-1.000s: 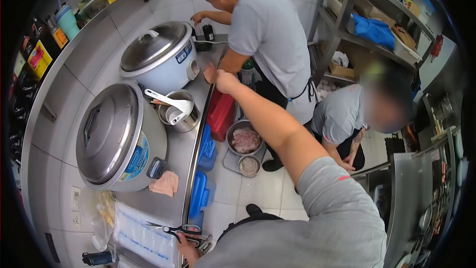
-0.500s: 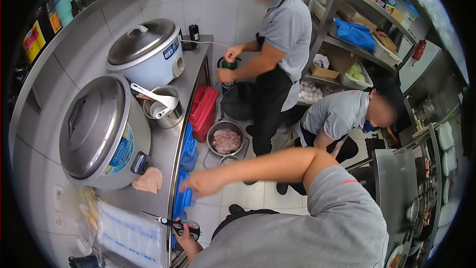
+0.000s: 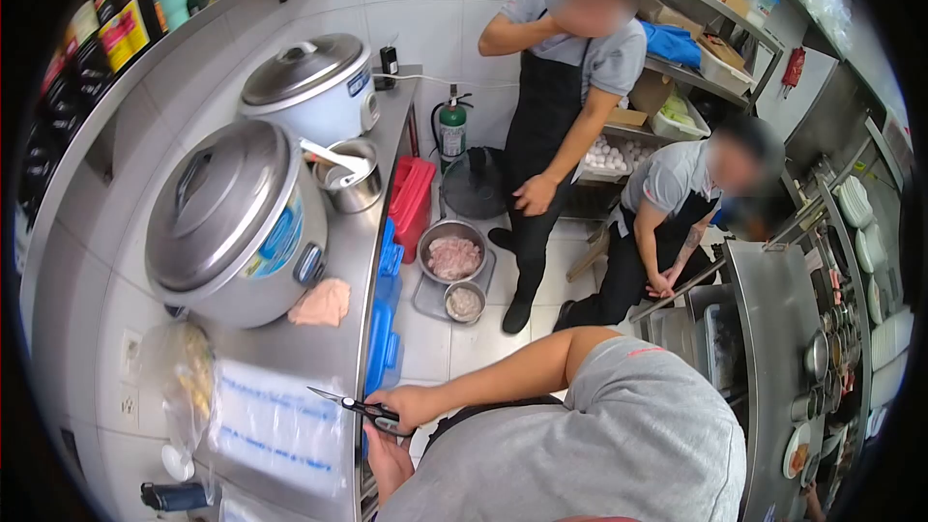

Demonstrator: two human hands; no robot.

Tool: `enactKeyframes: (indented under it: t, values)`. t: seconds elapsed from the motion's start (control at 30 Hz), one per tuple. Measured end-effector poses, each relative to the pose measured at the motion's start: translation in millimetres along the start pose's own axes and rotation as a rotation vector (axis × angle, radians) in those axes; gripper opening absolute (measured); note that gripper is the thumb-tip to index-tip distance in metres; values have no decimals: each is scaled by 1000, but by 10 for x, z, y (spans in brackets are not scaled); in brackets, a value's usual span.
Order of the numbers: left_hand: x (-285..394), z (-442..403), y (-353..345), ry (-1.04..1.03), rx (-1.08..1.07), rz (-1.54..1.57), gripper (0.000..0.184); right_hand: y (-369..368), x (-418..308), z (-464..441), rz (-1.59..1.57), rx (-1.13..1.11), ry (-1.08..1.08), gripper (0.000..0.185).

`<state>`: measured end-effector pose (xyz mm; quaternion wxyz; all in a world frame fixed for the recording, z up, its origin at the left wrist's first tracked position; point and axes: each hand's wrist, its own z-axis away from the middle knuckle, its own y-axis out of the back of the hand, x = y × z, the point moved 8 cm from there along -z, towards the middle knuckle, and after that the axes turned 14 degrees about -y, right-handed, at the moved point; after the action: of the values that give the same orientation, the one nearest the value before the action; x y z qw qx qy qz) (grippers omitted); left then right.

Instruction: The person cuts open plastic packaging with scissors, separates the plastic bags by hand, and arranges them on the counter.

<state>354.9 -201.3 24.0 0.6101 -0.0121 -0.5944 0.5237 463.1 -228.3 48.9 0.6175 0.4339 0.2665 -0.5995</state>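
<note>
Black-handled scissors [image 3: 367,410] are held in my right hand [image 3: 414,406] over the front edge of the steel counter [image 3: 333,353], with the blades pointing left. Just below it, my left hand [image 3: 389,459] is close to the handles, its fingers stretched out and partly hidden. Beside the blades, a clear plastic package with blue stripes [image 3: 275,425] lies on the counter. A clear bag with yellowish contents [image 3: 184,377] stands against the wall behind it. A pink cloth [image 3: 321,303] lies near the large rice cooker [image 3: 232,222].
A second rice cooker [image 3: 314,82] and a metal pot [image 3: 353,177] stand farther along. On the floor are a bowl of raw meat [image 3: 454,256], blue bins [image 3: 380,343] and a red container [image 3: 413,203]. One co-worker [image 3: 551,135] stands; another [image 3: 667,222] sits at the right.
My right hand has come back from beside the standing co-worker to the scissors, which have passed from my left hand to my right. The standing co-worker has turned and raised a hand to the face.
</note>
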Motion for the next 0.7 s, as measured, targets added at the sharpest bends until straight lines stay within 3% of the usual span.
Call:
enactKeyframes:
  t: [0.07, 0.17, 0.37, 0.57, 0.63, 0.7]
  values:
    - [73, 320, 653, 108, 56, -366, 52, -194, -94, 8, -70, -100, -36, 72]
    - [198, 683, 1353, 143, 160, -482, 48, -447, -199, -18, -83, -215, 6, 83]
    - [478, 1193, 2373, 105, 291, -626, 42, -976, -537, -43, -292, -349, 28, 82]
    - [549, 1828, 3118, 84, 378, -848, 37, -1502, -938, -183, 15, -366, 41, 69]
    - [465, 2130, 3330, 132, 437, -934, 36, -1667, -1070, -202, -138, -478, -17, 77]
    - [370, 2439, 3507, 198, 506, -990, 36, -1746, -1236, -232, 27, -460, 22, 78]
